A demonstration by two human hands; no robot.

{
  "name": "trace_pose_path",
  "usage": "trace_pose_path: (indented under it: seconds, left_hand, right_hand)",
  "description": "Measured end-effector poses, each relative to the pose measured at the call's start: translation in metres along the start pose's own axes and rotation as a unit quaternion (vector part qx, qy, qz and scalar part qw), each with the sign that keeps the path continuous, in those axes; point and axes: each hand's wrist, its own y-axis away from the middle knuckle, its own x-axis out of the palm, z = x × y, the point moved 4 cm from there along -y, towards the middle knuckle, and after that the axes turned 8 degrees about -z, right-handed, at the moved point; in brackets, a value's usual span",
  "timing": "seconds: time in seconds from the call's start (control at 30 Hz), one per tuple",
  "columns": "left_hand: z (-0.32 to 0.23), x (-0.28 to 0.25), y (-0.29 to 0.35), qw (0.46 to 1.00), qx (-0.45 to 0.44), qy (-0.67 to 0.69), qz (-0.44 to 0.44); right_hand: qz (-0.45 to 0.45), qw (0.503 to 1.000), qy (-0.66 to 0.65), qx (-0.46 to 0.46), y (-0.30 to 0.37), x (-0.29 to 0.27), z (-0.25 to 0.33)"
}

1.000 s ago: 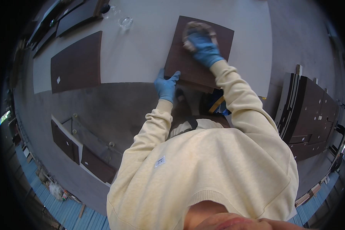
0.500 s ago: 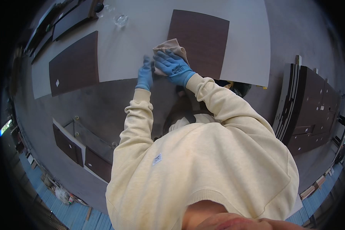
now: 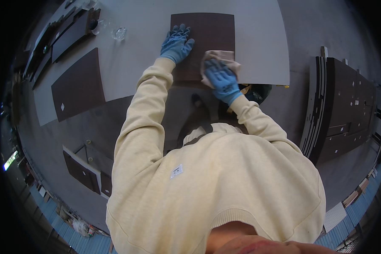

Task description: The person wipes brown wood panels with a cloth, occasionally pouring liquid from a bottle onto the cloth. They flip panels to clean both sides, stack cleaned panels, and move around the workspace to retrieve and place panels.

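A dark brown panel point(image 3: 207, 36) lies on the white tabletop point(image 3: 260, 46) in front of me. My left hand point(image 3: 177, 42), in a blue glove, rests on the panel's left edge with its fingers outstretched and holds nothing. Near the panel's front right corner, my right hand point(image 3: 221, 79), gloved in the same blue, presses a beige cloth point(image 3: 221, 55). Its palm covers the middle of the cloth, and folds stick out around the fingers.
A second brown panel point(image 3: 81, 84) lies at the table's left side. Beyond it are stacked dark boards point(image 3: 72, 36) and a clear plastic object point(image 3: 120, 34). Upright panels point(image 3: 347, 99) stand at right. A dark bag point(image 3: 258, 93) hangs or sits by the table's front edge.
My left hand has moved from the table's front edge up onto the panel. My right hand has carried the cloth rightward to the front right corner. The panel appears turned straighter.
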Motion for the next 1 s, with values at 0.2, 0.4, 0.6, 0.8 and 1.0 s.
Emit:
trace_pose_path:
  seconds: [0.2, 0.4, 0.6, 0.8, 1.0]
  left_hand:
    - [-0.004, -0.008, 0.019, 0.973, -0.049, 0.139, -0.177]
    - [-0.009, 0.001, 0.044, 0.895, -0.394, 0.163, -0.127]
    - [-0.027, -0.032, 0.032, 0.89, -0.407, 0.182, -0.098]
    - [-0.059, -0.069, 0.018, 0.689, -0.392, 0.606, -0.07]
    - [-0.134, -0.087, 0.02, 0.547, -0.322, 0.773, 0.019]
  right_hand:
    - [-0.154, 0.865, -0.165, 0.448, 0.066, -0.078, -0.109]
    - [-0.068, 0.646, -0.362, 0.668, 0.034, -0.018, -0.081]
    - [-0.1, 0.727, -0.261, 0.627, -0.015, -0.052, -0.065]
    - [-0.153, 0.759, -0.303, 0.555, -0.021, -0.111, -0.105]
    - [-0.22, 0.912, -0.108, 0.33, -0.036, -0.208, -0.131]
